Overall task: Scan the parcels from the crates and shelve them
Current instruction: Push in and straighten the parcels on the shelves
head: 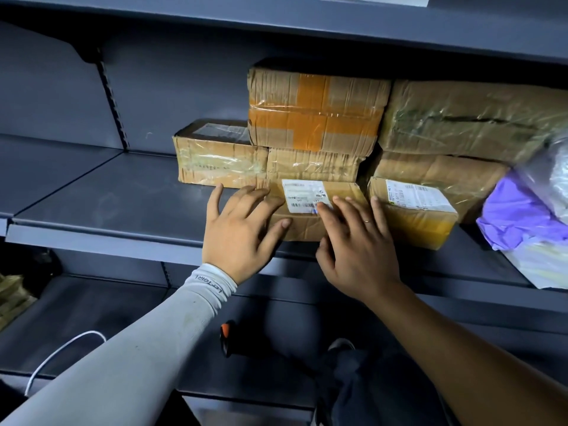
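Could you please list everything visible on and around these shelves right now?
Cardboard parcels: seven, brown, taped, stacked on the middle shelf; the front one sits under both hands.
Plastic bag parcels: at least two, purple and clear, right end of the shelf.
Shelves: dark grey metal, several levels.
Scanner: one, black with orange, on the lower shelf.
Cable: one, white, lower left.
Packets: brownish, far left, unclear.
Left hand: grey sleeve, fingers flat on the front parcel.
Right hand: bare arm, ring, fingers flat on the front parcel.
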